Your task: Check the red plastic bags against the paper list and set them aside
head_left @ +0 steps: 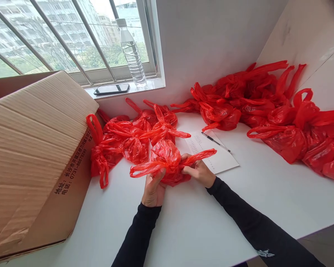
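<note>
Between my hands is a red plastic bag [167, 157], tied in a knot at its middle, with its two handle loops sticking out left and right. My left hand [155, 187] grips its lower left side, thumb on top near the knot. The fingers of my right hand [199, 171] pinch the bag at the knot's right side, by the base of the right handle. What is inside the bag cannot be made out. Just beyond it lies a group of similar knotted red bags [135, 142].
A large cardboard box [44, 148] stands at the left. More red bags [286, 137] are heaped along the right and back wall. A pen [215, 141] lies on a written sheet of paper [225, 163]. On the windowsill are a phone [111, 89] and a water bottle [132, 55].
</note>
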A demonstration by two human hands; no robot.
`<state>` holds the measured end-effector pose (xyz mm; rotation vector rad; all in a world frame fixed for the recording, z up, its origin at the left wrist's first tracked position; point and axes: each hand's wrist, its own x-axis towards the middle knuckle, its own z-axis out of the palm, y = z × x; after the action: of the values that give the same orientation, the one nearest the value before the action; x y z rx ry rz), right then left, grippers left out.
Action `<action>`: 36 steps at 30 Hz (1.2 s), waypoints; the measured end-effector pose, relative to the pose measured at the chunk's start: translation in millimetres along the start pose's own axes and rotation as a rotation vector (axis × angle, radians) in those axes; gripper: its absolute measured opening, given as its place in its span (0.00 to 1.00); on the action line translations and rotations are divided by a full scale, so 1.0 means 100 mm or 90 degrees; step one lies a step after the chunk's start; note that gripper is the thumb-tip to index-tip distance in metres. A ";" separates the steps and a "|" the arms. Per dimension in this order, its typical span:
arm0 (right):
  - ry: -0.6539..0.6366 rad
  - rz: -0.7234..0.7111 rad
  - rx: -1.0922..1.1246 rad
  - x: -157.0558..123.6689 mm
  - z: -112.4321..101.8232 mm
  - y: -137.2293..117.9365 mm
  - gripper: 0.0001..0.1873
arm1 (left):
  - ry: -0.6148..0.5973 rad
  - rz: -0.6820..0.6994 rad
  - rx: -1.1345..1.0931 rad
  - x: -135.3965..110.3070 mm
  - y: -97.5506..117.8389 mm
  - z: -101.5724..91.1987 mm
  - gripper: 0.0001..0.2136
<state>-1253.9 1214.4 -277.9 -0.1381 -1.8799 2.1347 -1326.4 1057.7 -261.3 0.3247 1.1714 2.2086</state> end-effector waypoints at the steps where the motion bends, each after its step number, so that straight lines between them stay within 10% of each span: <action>1: -0.003 0.003 -0.004 0.00 0.00 0.00 0.11 | 0.003 0.006 0.009 -0.01 -0.01 0.01 0.27; 11: -0.063 -0.017 -0.035 -0.02 0.06 -0.04 0.07 | 0.094 0.053 0.036 0.01 -0.07 -0.02 0.24; 20: 0.013 0.085 0.168 -0.01 0.01 0.04 0.30 | 0.191 0.048 -0.002 0.07 -0.05 -0.14 0.21; 36: 0.064 0.016 0.192 0.04 0.01 0.05 0.14 | 0.055 -0.004 0.122 -0.01 -0.07 -0.02 0.17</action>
<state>-1258.2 1214.1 -282.1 -0.1994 -1.4892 2.3498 -1324.2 1058.7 -268.1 0.3050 1.4335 2.1273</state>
